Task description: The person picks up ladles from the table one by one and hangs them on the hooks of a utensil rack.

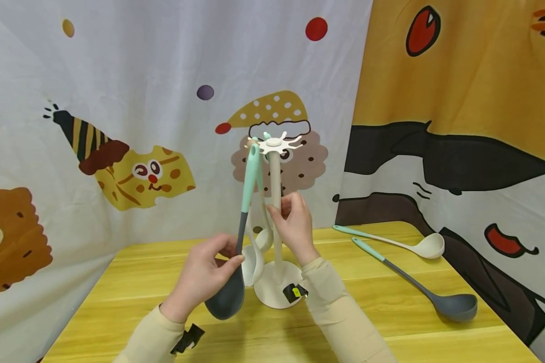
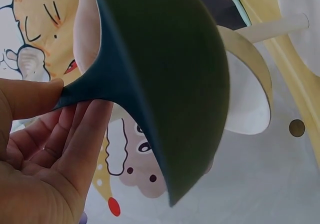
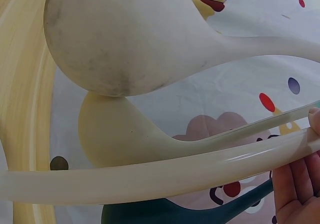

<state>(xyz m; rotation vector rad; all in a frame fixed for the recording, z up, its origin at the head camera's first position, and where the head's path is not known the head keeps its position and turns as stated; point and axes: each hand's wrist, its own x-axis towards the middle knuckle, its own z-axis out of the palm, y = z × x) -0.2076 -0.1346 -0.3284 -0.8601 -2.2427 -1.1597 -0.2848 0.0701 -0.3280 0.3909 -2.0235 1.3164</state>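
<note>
My left hand [image 1: 209,275] pinches a dark grey ladle [image 1: 229,300] by its neck, just above the bowl. The ladle hangs upright, bowl down. Its mint handle [image 1: 251,179] rises to the left side of a cream utensil stand [image 1: 276,176], where the holed tip overlaps the hooks. With thumb and fingers, my right hand [image 1: 294,224] grips the stand's pole [image 3: 150,181] about halfway up. Two white ladles [image 1: 253,264] hang beside the pole on the left, bowls down. Part of another dark utensil [image 3: 165,211] shows behind the pole in the right wrist view.
A white ladle [image 1: 429,246] and a grey ladle [image 1: 456,306], both mint-handled, lie on the right of the yellow wooden table [image 1: 131,292]. The stand's round base [image 1: 272,297] sits mid-table. A cartoon-print curtain [image 1: 163,60] hangs behind.
</note>
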